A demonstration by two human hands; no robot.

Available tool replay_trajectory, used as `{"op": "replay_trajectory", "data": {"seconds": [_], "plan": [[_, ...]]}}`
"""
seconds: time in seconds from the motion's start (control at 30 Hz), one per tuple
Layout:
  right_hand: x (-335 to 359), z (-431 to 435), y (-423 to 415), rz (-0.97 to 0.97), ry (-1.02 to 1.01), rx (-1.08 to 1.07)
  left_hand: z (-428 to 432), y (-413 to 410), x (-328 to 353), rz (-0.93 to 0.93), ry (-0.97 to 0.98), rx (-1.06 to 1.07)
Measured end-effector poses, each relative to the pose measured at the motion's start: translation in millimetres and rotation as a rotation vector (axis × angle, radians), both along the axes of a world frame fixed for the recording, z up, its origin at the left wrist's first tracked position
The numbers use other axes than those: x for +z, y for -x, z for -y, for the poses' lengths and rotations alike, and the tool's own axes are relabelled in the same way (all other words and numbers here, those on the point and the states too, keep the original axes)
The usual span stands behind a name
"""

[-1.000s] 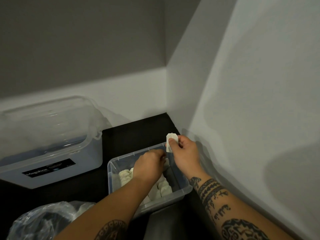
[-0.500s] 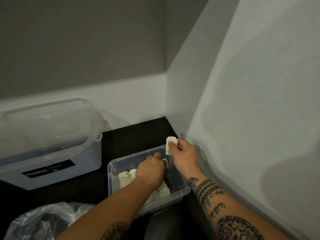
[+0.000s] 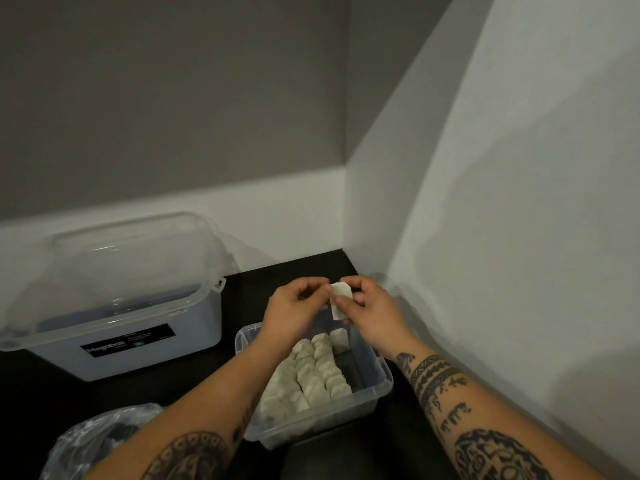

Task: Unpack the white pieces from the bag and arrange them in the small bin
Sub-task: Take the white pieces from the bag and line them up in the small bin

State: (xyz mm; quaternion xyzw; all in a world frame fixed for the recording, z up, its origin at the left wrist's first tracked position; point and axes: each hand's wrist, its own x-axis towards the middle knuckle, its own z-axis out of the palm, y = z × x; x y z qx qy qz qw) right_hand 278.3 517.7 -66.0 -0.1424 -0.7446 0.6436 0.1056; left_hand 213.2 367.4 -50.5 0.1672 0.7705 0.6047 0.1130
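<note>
Your single view rides on your head and looks forward and down into the counter's (image 3: 298, 271) far right corner, where two walls (image 3: 173, 98) meet. It sits close: your left hand (image 3: 294, 313) and right hand (image 3: 372, 311) fall mid-frame, forearms entering from the bottom edge.

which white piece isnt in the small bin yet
The white piece held between left hand and right hand above the small bin's far end; the other pieces sit in rows inside it.
</note>
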Motion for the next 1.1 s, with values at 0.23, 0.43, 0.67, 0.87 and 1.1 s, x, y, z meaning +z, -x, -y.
{"op": "replay_trajectory", "data": {"seconds": [0.23,0.43,0.67,0.87,1.1], "plan": [[3.4,0.8,-0.8,0.009,-0.097,0.117,4.7,3.4,9.1,-0.063,0.043,-0.103],[-10.2,-9.4,-3.2,-0.033,-0.047,-0.157,7.5,2.1,-7.5,-0.014,0.19,-0.013],[-31.6,-7.8,-4.0,0.11,-0.086,-0.246,-8.9,-3.3,-46.1,-0.048,0.45,-0.028],[-36.6,-13.2,1.3,0.226,-0.102,-0.169,-30.5,-3.4,-68.2,-0.083,0.571,-0.055],[-43.1,-14.1,-0.6,0.296,-0.15,-0.081,-39.9,-5.0,-81.1,-0.074,0.609,-0.034]]}}
